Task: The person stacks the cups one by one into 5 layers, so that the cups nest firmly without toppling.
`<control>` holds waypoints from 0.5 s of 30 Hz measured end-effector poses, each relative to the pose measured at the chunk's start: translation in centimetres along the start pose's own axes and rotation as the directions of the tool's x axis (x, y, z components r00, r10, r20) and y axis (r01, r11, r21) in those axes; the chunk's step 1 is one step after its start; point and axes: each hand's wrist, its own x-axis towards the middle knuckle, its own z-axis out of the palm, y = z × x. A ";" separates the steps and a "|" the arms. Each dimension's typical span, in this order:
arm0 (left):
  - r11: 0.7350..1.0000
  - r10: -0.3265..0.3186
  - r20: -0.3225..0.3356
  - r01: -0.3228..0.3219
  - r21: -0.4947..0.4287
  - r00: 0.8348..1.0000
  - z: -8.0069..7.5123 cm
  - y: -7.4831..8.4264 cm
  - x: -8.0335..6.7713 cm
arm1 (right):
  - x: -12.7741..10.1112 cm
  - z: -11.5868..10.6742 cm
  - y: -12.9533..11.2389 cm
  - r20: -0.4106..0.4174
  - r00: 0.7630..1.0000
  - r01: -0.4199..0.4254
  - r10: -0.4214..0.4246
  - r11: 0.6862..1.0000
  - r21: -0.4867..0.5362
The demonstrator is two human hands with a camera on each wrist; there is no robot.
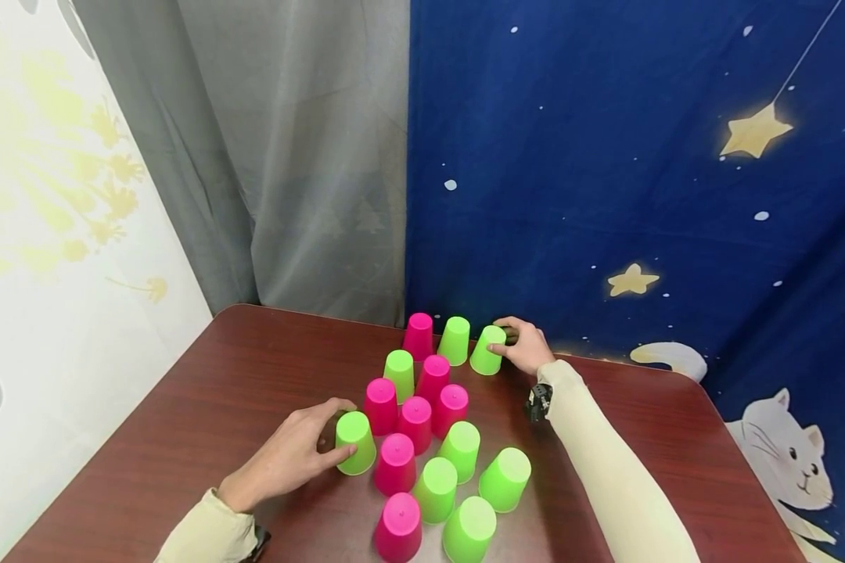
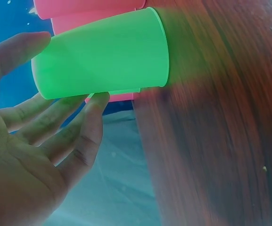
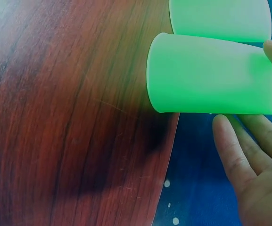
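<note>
My left hand holds an upside-down green cup at the left of the cup group, thumb on its near side and fingers behind. In the left wrist view, the thumb touches that green cup near its closed end, and fingertips meet its other side. At the back right, my right hand has thumb and fingers around another upside-down green cup. The right wrist view shows this green cup between thumb and fingers, its rim by the table. Another green cup stands just left of it.
Several upturned pink cups and green cups stand close together between my arms. The brown table has its back edge near the grey curtain and the blue star-patterned curtain.
</note>
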 end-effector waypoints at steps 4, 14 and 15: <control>1.000 0.018 -0.027 -0.018 0.014 0.999 0.0 -0.2 -0.3 | -0.2 -0.1 0.2 0.018 1.000 0.001 -0.001 1.000 0.008; 0.999 0.003 -0.080 0.001 0.054 0.997 -1.9 -1.3 -1.3 | -2.2 -1.8 -0.5 0.020 0.999 -0.043 0.043 0.999 -0.034; 0.998 0.000 -0.087 0.005 0.061 0.996 -2.2 -1.4 -1.3 | -2.5 -2.1 -0.8 0.013 0.999 -0.043 0.044 0.997 -0.057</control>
